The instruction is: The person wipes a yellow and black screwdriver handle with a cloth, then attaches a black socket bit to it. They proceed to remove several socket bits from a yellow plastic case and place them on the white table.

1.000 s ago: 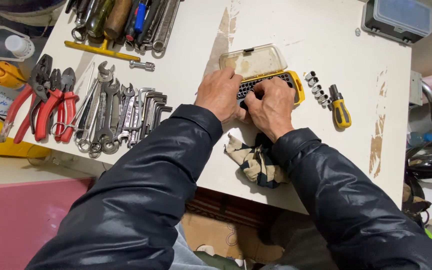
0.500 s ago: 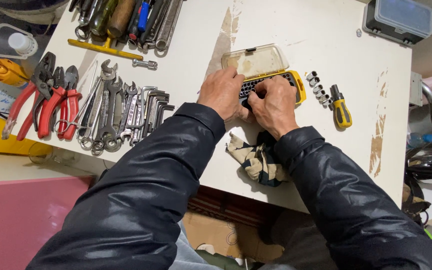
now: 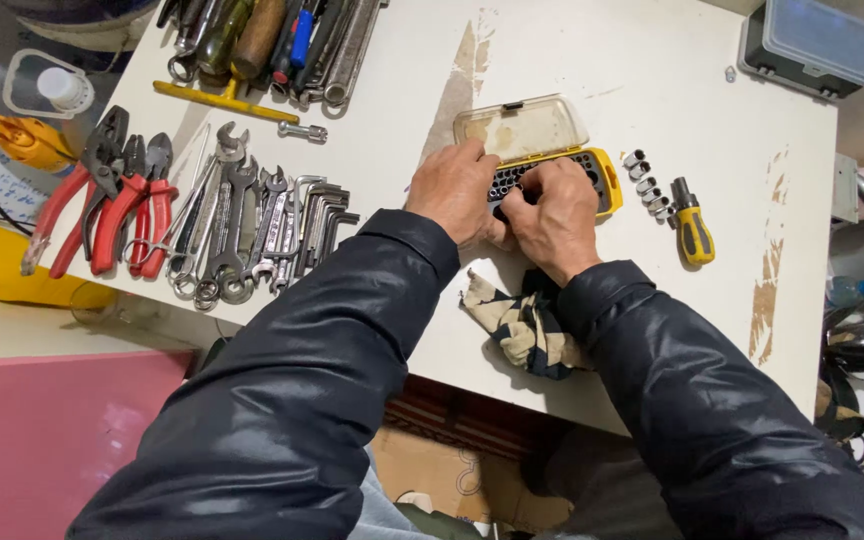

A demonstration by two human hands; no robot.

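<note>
A yellow bit-and-socket case (image 3: pixel 604 178) lies open on the white table (image 3: pixel 612 70), its clear lid (image 3: pixel 520 127) folded back. My left hand (image 3: pixel 455 190) rests against the case's left end. My right hand (image 3: pixel 555 215) is over the tray, fingertips pressed among the dark bits; whether they pinch one is hidden. A row of small silver sockets (image 3: pixel 646 183) and a stubby yellow-and-black screwdriver (image 3: pixel 693 225) lie just right of the case. A crumpled beige-and-dark cloth (image 3: pixel 522 328) sits under my wrists.
Red-handled pliers (image 3: pixel 117 205), a fan of wrenches (image 3: pixel 222 235) and hex keys (image 3: pixel 317 215) lie at left. More tools (image 3: pixel 272 40) are heaped at the far edge. A grey lidded box (image 3: pixel 817 45) sits at the far right corner.
Both hands stay on the case; the fingers of my right hand shift slightly over the bits. Nothing else moves.
</note>
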